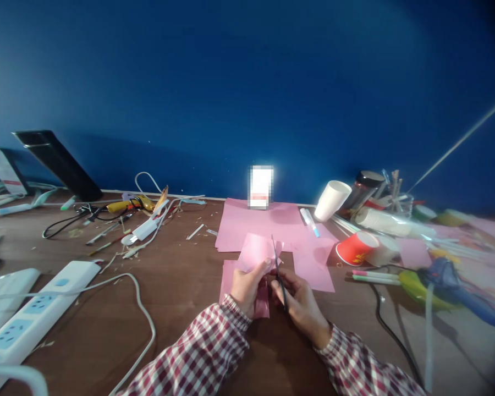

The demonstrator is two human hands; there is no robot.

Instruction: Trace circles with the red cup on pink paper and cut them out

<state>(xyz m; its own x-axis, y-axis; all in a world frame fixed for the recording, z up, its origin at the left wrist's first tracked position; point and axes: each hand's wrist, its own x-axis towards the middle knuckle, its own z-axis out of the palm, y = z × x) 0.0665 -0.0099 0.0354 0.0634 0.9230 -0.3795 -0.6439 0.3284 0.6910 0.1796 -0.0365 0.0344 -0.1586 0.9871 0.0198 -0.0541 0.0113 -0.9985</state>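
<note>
In the middle of the head view, my left hand [247, 286] pinches a piece of pink paper [253, 250] between thumb and fingers. My right hand [301, 302] grips dark-handled scissors [277, 264], their blades pointing up and away from me at the paper's right edge. Whether the blades touch the paper I cannot make out. Below and behind the held piece lie more pink sheets [256, 223] on the brown table. Another pink sheet [313, 269] lies just right of the scissors. A white marker [309, 221] rests on the sheets at the back right.
On the left lie a white power strip [41, 308], cables and a yellow-handled tool [121, 205]. A white paper cup [333, 199], a red paper cup [357, 247], a dark-lidded jar [362, 190] and pens [375, 278] crowd the right. A blue wall [247, 99] closes off the back.
</note>
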